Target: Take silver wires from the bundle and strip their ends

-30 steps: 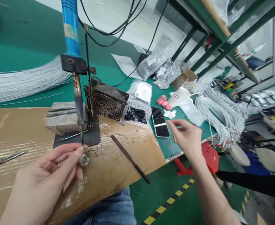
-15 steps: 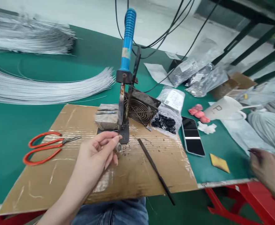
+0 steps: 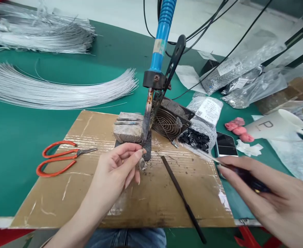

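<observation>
My left hand (image 3: 124, 160) is closed, thumb and forefinger pinched at the foot of an upright soldering iron (image 3: 158, 65) with a blue handle. What the pinch holds is too small to make out. Just under those fingertips sits a small greyish round piece (image 3: 142, 164), partly hidden. My right hand (image 3: 270, 193), blurred, grips a black-handled screwdriver (image 3: 246, 177) whose thin pale shaft points left over the cardboard (image 3: 130, 210). Beyond the shaft lies an opened plastic bag of small black parts (image 3: 195, 139). A dark flat file (image 3: 182, 196) rests between my hands.
Red-handled scissors (image 3: 60, 156) lie on the cardboard's left. A wrapped block (image 3: 128, 127) and a fan (image 3: 168, 122) flank the iron. Wire bundles (image 3: 63, 91) cover the back left. To the right are a phone (image 3: 226, 144), a white mug (image 3: 272, 125) and plastic bags (image 3: 252, 86).
My right hand has come in from the right edge toward the cardboard, bringing the screwdriver into view. My left hand keeps its pinch by the iron. The whole view has shifted.
</observation>
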Demonstrator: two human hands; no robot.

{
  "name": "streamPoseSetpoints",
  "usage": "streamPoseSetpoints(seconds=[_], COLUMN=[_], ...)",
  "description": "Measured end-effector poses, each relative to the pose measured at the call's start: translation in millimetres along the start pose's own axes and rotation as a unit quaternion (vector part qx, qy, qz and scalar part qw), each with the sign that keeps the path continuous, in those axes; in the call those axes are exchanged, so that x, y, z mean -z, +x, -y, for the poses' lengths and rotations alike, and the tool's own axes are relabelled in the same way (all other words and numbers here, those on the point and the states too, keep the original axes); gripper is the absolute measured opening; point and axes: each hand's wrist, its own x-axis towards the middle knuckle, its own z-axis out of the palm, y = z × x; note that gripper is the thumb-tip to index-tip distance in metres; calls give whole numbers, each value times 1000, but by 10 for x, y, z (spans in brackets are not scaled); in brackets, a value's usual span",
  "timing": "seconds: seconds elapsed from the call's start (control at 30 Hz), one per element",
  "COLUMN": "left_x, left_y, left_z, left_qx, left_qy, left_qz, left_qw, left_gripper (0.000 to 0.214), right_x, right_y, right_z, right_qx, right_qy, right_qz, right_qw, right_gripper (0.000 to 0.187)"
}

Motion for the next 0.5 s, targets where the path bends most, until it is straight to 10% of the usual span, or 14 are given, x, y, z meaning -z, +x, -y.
streamPoseSetpoints(seconds=[0.5], left_x=[-8], left_y=[13], left_z=[-45], left_qx=[30], left_qy=[-26], left_qz=[-3], left_qw=[999], left_gripper=[17], right_x=[-495], right_y=[576], right_z=[480], right_qx=[73], right_qy=[142], right_qz=[72], right_qw=[985], right_gripper=[14])
